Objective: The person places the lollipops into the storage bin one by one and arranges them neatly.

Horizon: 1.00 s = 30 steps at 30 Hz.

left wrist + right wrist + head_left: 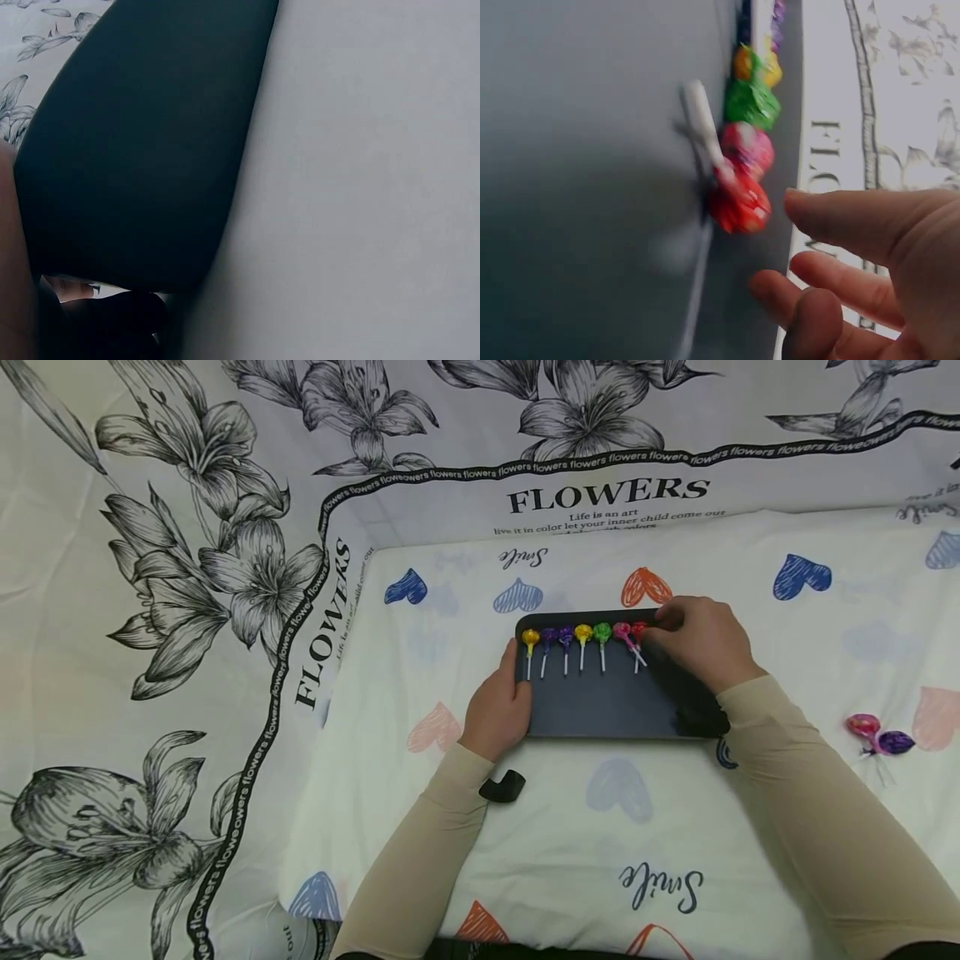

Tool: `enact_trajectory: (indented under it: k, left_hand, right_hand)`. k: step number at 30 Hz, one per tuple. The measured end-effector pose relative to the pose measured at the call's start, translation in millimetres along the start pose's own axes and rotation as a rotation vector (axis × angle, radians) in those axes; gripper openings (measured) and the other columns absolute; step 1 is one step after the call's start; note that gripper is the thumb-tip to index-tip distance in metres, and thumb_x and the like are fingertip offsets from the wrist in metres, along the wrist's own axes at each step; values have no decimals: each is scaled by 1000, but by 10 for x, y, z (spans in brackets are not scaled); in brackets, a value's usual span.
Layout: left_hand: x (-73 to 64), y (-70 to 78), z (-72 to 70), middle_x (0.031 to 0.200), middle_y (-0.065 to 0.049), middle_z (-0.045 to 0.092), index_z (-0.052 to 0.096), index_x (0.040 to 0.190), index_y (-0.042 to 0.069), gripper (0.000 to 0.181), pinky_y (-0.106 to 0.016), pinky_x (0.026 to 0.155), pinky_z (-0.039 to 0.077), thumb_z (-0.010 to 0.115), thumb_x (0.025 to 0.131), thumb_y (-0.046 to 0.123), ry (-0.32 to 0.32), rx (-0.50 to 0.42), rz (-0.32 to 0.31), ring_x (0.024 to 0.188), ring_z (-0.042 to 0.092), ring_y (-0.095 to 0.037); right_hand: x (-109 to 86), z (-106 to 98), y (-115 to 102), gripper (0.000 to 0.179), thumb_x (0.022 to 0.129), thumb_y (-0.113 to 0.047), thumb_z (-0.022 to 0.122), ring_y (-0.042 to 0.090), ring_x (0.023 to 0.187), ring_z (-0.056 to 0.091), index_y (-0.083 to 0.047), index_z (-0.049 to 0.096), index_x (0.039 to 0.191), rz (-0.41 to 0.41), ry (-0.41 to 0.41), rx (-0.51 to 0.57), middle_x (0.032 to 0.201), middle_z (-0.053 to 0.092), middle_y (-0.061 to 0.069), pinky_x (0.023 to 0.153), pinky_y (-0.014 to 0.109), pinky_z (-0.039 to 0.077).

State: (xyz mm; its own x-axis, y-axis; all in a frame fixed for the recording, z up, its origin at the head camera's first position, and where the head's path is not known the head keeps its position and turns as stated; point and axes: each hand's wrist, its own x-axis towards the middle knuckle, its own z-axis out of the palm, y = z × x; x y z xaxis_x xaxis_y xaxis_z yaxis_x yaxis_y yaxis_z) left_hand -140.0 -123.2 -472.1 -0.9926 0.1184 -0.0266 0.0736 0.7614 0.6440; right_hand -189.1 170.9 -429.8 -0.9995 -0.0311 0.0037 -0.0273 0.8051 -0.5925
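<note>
A dark grey tray (592, 714) lies in front of the person, its left edge held by the left hand (497, 712). Along the tray's far side runs a row of wrapped lollipops, sticks toward the person: a yellow lollipop (530, 637) at the left end, then purple, yellow, a green lollipop (602, 633), a pink lollipop (622, 632) and a red lollipop (741, 206). The red one's stick slants across the pink one's. Beside the red lollipop is the right hand (862, 255), fingers loosely spread and apart from it. The tray's dark surface (142, 150) fills much of the left wrist view.
To the right of the right forearm, a pink lollipop (863, 725) and a purple lollipop (896, 742) lie together on the white heart-printed cloth (555, 852). A flower-printed cloth (420, 435) extends behind and to the left. Dark wrist cameras sit at both wrists.
</note>
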Motion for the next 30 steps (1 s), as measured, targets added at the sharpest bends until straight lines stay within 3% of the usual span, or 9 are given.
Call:
enact_trajectory:
  k: [6, 13, 17, 21, 28, 30]
  left_hand:
    - [-10, 3, 0, 80, -10, 57, 22, 169, 12, 69, -39, 64, 40, 42, 103, 20, -3, 1, -23, 70, 52, -27]
    - [-18, 7, 5, 86, -14, 62, 23, 169, 13, 69, -40, 67, 42, 41, 103, 21, -1, 5, -28, 73, 54, -29]
    - [-19, 17, 3, 103, -19, 69, 22, 169, 13, 70, -43, 72, 45, 40, 102, 20, 2, 7, -20, 79, 56, -29]
    - [-12, 29, 6, 114, -21, 70, 21, 169, 12, 70, -45, 75, 46, 39, 101, 19, 0, 6, -7, 82, 57, -29]
    - [-7, 25, 14, 93, -17, 65, 21, 169, 14, 70, -44, 70, 43, 39, 102, 20, 5, 0, -15, 76, 55, -29]
    - [-8, 22, 11, 101, -19, 69, 22, 169, 14, 70, -45, 73, 46, 40, 103, 20, 9, -10, -15, 80, 56, -29]
  right_hand:
    - [-116, -199, 58, 50, 102, -43, 62, 43, 105, 63, 2, 72, 122, 10, 28, -2, 114, 72, 28, 86, 61, 50]
    - [-311, -390, 227, 55, 103, -47, 59, 45, 103, 62, 2, 71, 123, 40, 38, -58, 117, 70, 29, 71, 52, 50]
    - [-445, -486, 375, 58, 104, -51, 56, 46, 99, 60, 3, 70, 123, 72, 30, -86, 118, 69, 31, 64, 45, 46]
    - [-582, -574, 543, 59, 104, -51, 55, 46, 100, 60, 3, 70, 124, 106, 32, -95, 118, 68, 32, 66, 45, 44]
    - [-776, -729, 796, 59, 103, -52, 55, 45, 98, 59, 2, 69, 124, 150, 44, -111, 118, 66, 32, 62, 42, 42]
    - [-827, -772, 846, 60, 103, -53, 55, 43, 95, 58, 2, 69, 124, 173, 49, -124, 117, 67, 31, 59, 40, 41]
